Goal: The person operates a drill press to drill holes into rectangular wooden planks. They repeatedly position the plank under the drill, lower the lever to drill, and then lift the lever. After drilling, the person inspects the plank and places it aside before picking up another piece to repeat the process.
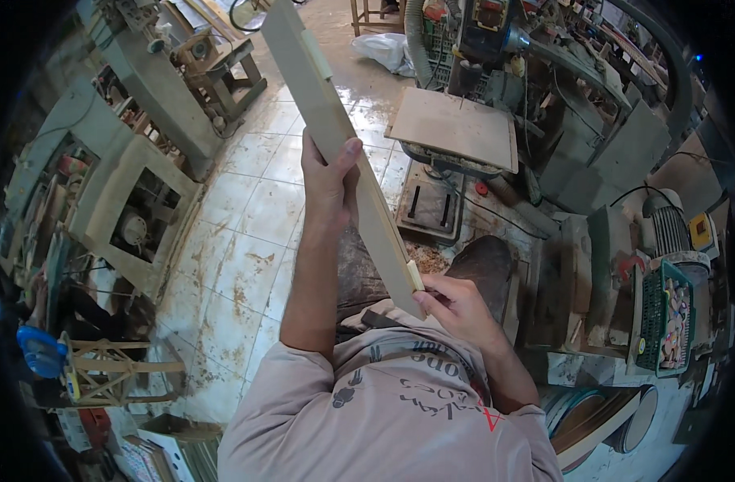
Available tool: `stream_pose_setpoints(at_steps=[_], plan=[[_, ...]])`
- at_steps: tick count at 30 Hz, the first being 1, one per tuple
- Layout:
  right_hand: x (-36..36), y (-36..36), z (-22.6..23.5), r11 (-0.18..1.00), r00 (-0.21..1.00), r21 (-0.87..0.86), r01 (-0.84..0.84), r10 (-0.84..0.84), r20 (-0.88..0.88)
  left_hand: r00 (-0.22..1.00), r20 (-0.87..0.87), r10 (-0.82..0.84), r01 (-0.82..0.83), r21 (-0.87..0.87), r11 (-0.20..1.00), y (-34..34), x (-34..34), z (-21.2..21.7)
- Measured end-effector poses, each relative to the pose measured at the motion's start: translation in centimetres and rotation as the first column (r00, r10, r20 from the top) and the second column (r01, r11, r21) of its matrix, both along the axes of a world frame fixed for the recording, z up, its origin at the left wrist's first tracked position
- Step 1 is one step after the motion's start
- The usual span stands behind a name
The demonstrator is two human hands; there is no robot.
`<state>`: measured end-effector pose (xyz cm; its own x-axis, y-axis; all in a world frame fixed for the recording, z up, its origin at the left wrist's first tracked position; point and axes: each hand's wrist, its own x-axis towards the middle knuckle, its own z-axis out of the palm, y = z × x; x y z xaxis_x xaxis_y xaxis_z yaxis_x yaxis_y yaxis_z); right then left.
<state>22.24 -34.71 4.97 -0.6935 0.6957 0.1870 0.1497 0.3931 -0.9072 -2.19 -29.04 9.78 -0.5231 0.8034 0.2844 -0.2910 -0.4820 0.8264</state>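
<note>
A long, pale wooden board (329, 112) is held up at a slant, its far end toward the top of the view and its near end close to my shirt. My left hand (327, 183) is closed around the board near its middle, thumb lying across the face. At the near end, my right hand (462, 312) pinches the board between thumb and fingers. A small light wood strip (416, 275) sits on the right edge just above those fingers. Another thin light piece (317, 56) lies along the same edge near the far end.
A drill press with a flat wooden table panel (456, 128) stands ahead to the right, above its metal base (428, 202). At right are a motor (669, 229) and a green basket (665, 317) of small pieces. A machine cabinet (134, 213) stands left. Sawdust litters the tiled floor (247, 233).
</note>
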Motion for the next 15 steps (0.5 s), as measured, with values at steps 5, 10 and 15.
stream_pose_setpoints(at_steps=[5,10,15], plan=[[0.2,-0.6,-0.3,0.998,1.0,0.055,0.011,-0.011,0.005,0.997,-0.081,0.017,-0.017,-0.005,1.0,-0.2,0.7,0.4],[0.0,-0.9,-1.1,0.992,0.996,0.097,0.087,-0.087,-0.009,0.994,-0.081,0.069,-0.069,0.0,0.998,0.0,1.1,0.5],[-1.1,-1.2,-2.4,0.976,0.985,0.152,0.157,-0.143,-0.098,0.99,-0.089,0.107,-0.105,0.026,0.994,0.4,0.5,-0.5]])
